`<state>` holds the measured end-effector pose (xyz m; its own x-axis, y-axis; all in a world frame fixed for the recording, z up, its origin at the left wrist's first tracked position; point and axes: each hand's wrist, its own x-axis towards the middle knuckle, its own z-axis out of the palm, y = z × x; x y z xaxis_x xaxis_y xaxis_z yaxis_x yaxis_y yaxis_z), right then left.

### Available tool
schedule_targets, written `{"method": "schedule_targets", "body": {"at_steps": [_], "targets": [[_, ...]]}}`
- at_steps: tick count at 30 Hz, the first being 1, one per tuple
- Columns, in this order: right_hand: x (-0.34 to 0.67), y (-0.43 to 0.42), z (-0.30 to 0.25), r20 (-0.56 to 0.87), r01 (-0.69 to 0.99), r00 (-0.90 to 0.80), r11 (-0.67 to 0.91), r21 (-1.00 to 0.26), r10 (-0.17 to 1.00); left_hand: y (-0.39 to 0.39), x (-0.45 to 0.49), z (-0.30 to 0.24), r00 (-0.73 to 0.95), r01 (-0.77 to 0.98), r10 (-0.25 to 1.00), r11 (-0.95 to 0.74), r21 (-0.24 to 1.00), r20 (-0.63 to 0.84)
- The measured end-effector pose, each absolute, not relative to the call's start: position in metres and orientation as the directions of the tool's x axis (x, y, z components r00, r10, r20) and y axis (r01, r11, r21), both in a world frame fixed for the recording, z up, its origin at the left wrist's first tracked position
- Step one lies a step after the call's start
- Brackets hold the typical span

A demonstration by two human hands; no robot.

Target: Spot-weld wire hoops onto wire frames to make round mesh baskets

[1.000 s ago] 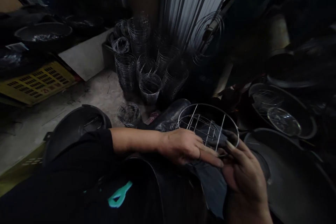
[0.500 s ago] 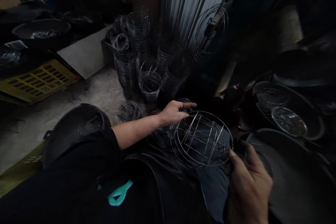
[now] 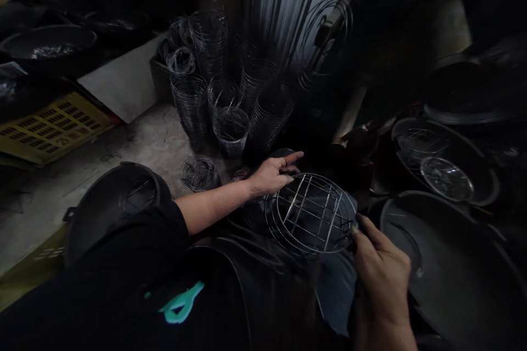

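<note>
A round wire rack (image 3: 312,213), made of rings with straight rods across them, is tilted in front of me. At its right edge my right hand (image 3: 381,269) is closed, thumb and fingers pinching the rim. My left hand (image 3: 272,176) is at the upper left edge with its fingers stretched out and apart; the thumb tip is close to the rim, and whether it touches I cannot tell. Under the rack there seem to be more wire rings, too dark to make out fully. Dark blue-grey cloth (image 3: 340,285) shows below it.
Several stacks of wire rings (image 3: 189,104) stand on the floor ahead. Large dark basins lie on both sides, one at left (image 3: 107,208) and one at right (image 3: 453,263). A yellow crate (image 3: 53,129) is at far left, and a wire coil (image 3: 329,27) hangs at the back.
My right hand and the rack's right edge have moved slightly left and up, and the rack's tilt has changed a little. My left hand stays near the same edge. The camera view has shifted slightly.
</note>
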<state>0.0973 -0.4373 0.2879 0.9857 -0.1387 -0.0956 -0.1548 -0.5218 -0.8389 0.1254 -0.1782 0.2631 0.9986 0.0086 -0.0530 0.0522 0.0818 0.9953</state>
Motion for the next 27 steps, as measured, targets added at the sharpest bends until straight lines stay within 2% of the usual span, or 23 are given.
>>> {"method": "schedule_targets", "body": {"at_steps": [2,5,7,9,12,17,19,23,27], "targets": [[0.098,-0.435,0.295,-0.127,-0.184,0.983,-0.611,-0.770,-0.136,-0.178,0.125,0.262,0.999,0.047,0.012,0.072,0.996,-0.048],[0.093,-0.434,0.297,-0.172,-0.174,0.981,-0.815,-0.553,-0.093,-0.177,0.121,0.260,1.000,0.024,0.013,0.059,0.998,-0.025],[0.087,-0.433,0.292,-0.121,-0.085,0.992,-0.901,-0.425,-0.037,-0.176,0.116,0.255,1.000,-0.006,0.013,0.079,0.997,0.005],[0.081,-0.429,0.283,-0.010,0.033,0.999,-0.929,-0.367,0.040,-0.176,0.111,0.249,1.000,-0.030,0.012,0.123,0.992,0.029],[0.073,-0.423,0.266,0.120,0.104,0.991,-0.927,-0.360,0.064,-0.177,0.106,0.238,0.999,-0.032,0.016,0.192,0.981,0.029],[0.069,-0.432,0.258,0.161,0.102,0.986,-0.892,-0.439,0.034,-0.177,0.103,0.233,0.991,0.035,0.120,0.239,0.970,-0.066],[0.078,-0.442,0.266,0.170,0.101,0.985,-0.870,-0.483,0.019,-0.176,0.100,0.236,0.974,0.097,0.171,0.263,0.960,-0.146],[0.130,-0.453,0.297,0.208,0.019,0.973,-0.861,-0.508,-0.102,-0.174,0.094,0.239,0.952,0.191,0.186,0.256,0.948,-0.242],[0.221,-0.444,0.334,0.234,0.022,0.966,-0.871,-0.492,-0.107,-0.170,0.096,0.240,0.939,0.246,0.173,0.267,0.932,-0.297]]}}
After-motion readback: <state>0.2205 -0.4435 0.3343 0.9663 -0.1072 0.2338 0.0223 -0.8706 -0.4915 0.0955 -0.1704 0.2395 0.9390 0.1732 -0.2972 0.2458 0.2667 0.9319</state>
